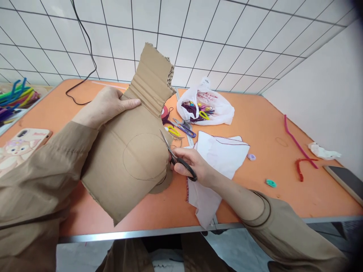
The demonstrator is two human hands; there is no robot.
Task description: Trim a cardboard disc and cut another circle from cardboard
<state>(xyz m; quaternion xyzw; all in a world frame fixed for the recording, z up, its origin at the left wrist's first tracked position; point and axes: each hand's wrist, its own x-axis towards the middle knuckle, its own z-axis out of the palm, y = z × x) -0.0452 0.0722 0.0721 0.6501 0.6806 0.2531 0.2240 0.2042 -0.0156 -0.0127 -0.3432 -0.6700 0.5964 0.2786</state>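
My left hand [109,105] grips a large piece of brown cardboard [110,166] by its upper left side, thumb on top, fingers hidden underneath. The sheet is tilted above the table, and a circle is drawn on it in a thin dark line. Part of its right side has a ragged edge. In my right hand [193,164] is a pair of scissors [183,166] with black handles. Their blades meet the cardboard's right edge beside the drawn circle. Below that edge hangs or lies a rounded cardboard part [163,184], partly hidden.
Behind are a white plastic bag [219,109] of threads and purple-handled scissors [185,128]. White cloth [224,155] lies under my right hand. Pipe cleaners [297,139] and a dark phone [346,183] are at right; a phone in a cartoon case [25,145] is at left. A tiled wall [198,49] bounds the orange table [252,132].
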